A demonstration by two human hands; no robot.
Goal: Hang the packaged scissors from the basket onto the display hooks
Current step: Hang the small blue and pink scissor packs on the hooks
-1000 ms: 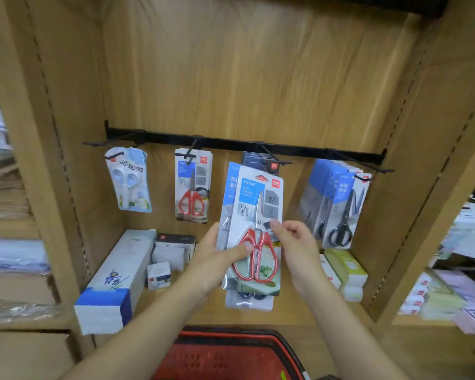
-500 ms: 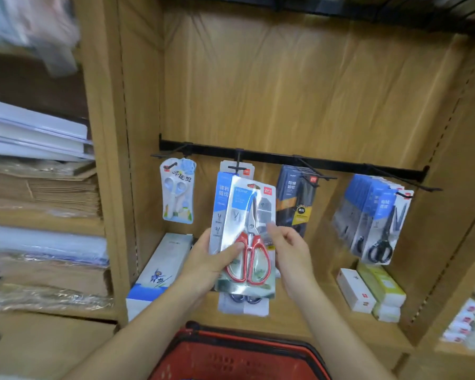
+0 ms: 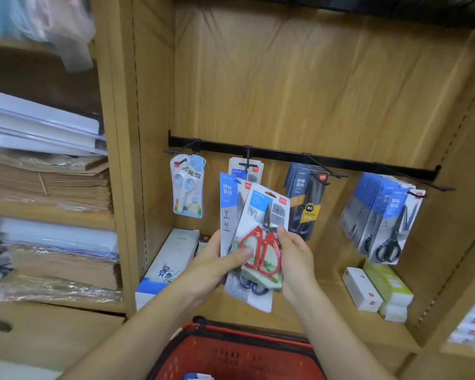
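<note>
On my feed: red basket (image 3: 247,335) down low, hook rail (image 3: 285,157) above. Between them, fanned scissor packs (image 3: 228,204), front pack (image 3: 261,212) standing lengthwise, tips up, leaning right. Left hand (image 3: 214,266) and right hand (image 3: 296,259) both clamp them; maybe three packs.

left hand (image 3: 217,266) bare | right hand (image 3: 296,259) bare | both forearms uncovered to frame edge
</note>
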